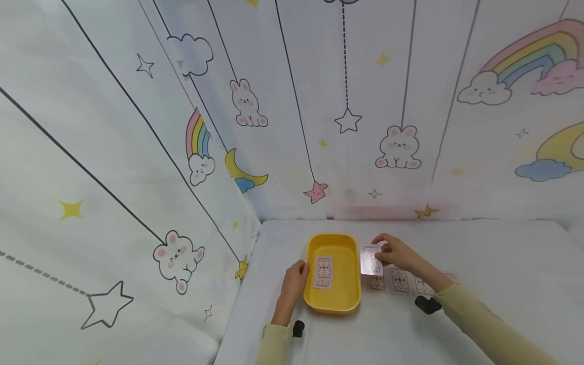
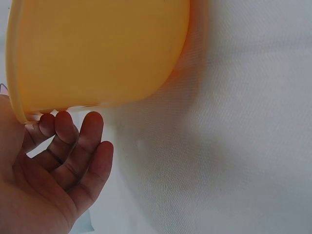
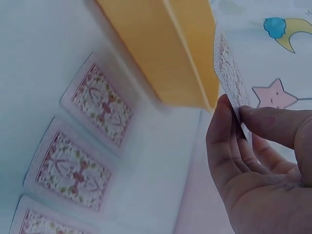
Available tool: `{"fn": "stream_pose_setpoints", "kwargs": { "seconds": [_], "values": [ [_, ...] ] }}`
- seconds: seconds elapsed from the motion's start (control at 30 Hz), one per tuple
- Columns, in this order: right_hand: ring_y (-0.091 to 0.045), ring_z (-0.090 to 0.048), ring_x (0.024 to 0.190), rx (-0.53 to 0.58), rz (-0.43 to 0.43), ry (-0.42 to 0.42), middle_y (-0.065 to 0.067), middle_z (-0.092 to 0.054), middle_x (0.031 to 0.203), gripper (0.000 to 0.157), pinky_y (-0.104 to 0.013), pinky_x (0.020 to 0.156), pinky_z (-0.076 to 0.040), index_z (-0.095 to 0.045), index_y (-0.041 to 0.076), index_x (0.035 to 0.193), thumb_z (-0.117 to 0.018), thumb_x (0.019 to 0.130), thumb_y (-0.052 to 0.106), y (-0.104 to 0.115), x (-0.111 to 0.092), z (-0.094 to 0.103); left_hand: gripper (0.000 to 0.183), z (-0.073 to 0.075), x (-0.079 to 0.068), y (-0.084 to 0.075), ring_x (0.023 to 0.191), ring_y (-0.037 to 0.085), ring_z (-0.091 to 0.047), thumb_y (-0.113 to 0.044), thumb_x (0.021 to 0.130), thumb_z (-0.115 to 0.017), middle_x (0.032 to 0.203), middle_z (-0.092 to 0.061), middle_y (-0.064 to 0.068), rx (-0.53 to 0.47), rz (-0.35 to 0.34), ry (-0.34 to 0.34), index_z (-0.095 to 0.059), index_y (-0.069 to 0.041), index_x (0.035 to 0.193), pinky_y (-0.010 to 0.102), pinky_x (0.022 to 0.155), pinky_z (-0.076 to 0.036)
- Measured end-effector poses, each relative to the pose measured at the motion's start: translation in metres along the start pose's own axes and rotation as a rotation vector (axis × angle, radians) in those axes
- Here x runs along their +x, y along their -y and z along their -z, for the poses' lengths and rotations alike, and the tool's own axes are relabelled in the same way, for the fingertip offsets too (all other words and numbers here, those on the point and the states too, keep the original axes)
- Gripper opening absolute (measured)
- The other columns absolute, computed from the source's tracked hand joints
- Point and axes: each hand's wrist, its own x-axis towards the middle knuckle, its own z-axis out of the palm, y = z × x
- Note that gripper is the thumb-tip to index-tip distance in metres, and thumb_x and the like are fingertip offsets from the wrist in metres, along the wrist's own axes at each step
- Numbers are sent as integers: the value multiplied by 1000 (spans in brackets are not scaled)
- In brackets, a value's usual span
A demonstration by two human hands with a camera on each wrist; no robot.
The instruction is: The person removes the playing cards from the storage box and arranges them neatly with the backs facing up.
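My left hand (image 1: pixel 294 284) holds the left rim of a yellow plastic tray (image 1: pixel 335 308). In the left wrist view its fingers (image 2: pixel 90 129) bend up against the tray's outer wall; the thumb is mostly out of sight. My right hand (image 1: pixel 400 253) pinches a playing card (image 1: pixel 369 261) between thumb and fingers, just right of the tray. That card is raised above the table and stands tilted in the right wrist view, its patterned back showing. Two face-down cards (image 1: pixel 324 267) overlap inside the tray.
Several face-down cards (image 1: pixel 400 281) lie in a row on the white table (image 1: pixel 365 334), right of the tray and partly beneath the right hand and forearm. A printed cloth (image 1: pixel 292 152) hangs behind the table. Dark wrist devices (image 1: pixel 298 328) sit at both sleeves.
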Motion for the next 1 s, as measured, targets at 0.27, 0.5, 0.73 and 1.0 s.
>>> {"fn": "stream_pose_setpoints", "kwargs": {
  "seconds": [0.27, 0.5, 0.73, 1.0],
  "values": [
    [-21, -62, 78, 15, 2, -16, -15, -55, 88, 44, -40, 75, -53, -39, 4, 127, -59, 89, 14, -20, -15, 22, 26, 0, -1, -1, 58, 10, -45, -38, 96, -45, 67, -47, -3, -6, 6, 7, -51, -18, 81, 23, 49, -37],
    [-24, -61, 86, -16, 6, -42, -19, -55, 101, 48, -41, 76, -52, -37, 4, 130, -58, 89, 16, -37, -35, 45, 26, 1, -1, -2, 58, 11, -45, -37, 95, -45, 67, -47, -2, -13, 18, 7, -51, -17, 81, 24, 50, -37],
    [-22, -62, 86, -28, -37, -56, -18, -55, 101, 50, -43, 77, -50, -35, 5, 133, -57, 91, 23, -57, -55, 70, 27, 5, -2, -3, 58, 10, -44, -38, 95, -44, 67, -47, -2, -13, -5, 1, -51, -16, 81, 23, 49, -36],
    [-26, -59, 91, -86, -85, -86, -20, -54, 107, 54, -45, 79, -49, -33, 5, 135, -57, 91, 25, -70, -77, 88, 25, 4, -4, -6, 59, 10, -44, -36, 96, -45, 67, -46, -2, -17, 0, 0, -51, -16, 81, 24, 50, -36]
  ]
}}
